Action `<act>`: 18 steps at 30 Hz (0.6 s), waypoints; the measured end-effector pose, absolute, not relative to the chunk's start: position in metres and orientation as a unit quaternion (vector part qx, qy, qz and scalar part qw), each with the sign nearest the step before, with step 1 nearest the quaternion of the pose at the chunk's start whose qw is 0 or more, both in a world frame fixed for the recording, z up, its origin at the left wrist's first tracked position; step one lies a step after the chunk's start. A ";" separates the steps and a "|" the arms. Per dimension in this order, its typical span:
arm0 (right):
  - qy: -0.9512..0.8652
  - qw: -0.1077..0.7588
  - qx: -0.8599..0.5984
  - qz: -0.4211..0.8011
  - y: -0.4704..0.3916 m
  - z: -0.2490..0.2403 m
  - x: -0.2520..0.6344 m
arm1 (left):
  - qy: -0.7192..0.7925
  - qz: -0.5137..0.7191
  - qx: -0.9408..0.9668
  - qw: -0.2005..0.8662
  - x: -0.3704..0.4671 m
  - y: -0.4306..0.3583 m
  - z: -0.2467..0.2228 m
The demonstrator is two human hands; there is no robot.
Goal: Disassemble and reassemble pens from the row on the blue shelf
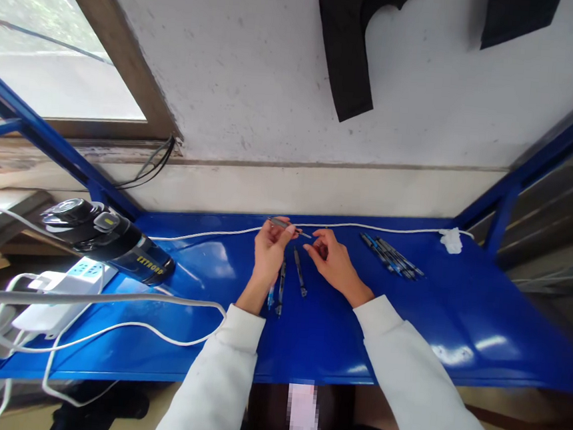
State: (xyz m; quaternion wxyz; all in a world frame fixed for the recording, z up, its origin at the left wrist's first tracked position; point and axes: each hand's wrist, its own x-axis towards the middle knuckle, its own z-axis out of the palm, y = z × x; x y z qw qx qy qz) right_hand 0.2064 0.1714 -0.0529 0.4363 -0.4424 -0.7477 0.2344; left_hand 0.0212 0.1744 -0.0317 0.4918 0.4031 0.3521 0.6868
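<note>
My left hand (269, 248) grips a thin pen part (285, 225) and holds it level above the blue shelf (408, 319). My right hand (330, 258) is just to the right, fingers pinched near the pen's tip; what it holds is too small to tell. Below my hands lie two dark pens (300, 272) and a third by my left wrist (281, 288). Both arms wear white sleeves.
A bundle of several pens (392, 256) lies at the back right, beside a crumpled white scrap (451, 240). A black bottle (114, 240) lies on its side at left near a white power strip (66, 289) with white cables (165, 335). Dark cloth (349, 46) hangs on the wall.
</note>
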 end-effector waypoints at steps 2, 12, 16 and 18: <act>-0.738 0.460 -0.443 0.219 0.171 -0.052 0.205 | 0.344 0.721 0.340 0.496 0.014 0.177 -0.030; -0.726 0.497 -0.425 0.212 0.170 -0.052 0.205 | 0.305 0.709 0.309 0.556 0.014 0.175 -0.027; -0.733 0.484 -0.416 0.235 0.170 -0.053 0.205 | 0.311 0.673 0.376 0.556 0.023 0.170 -0.028; -0.735 0.480 -0.416 0.239 0.170 -0.054 0.205 | 0.315 0.658 0.405 0.551 0.026 0.169 -0.029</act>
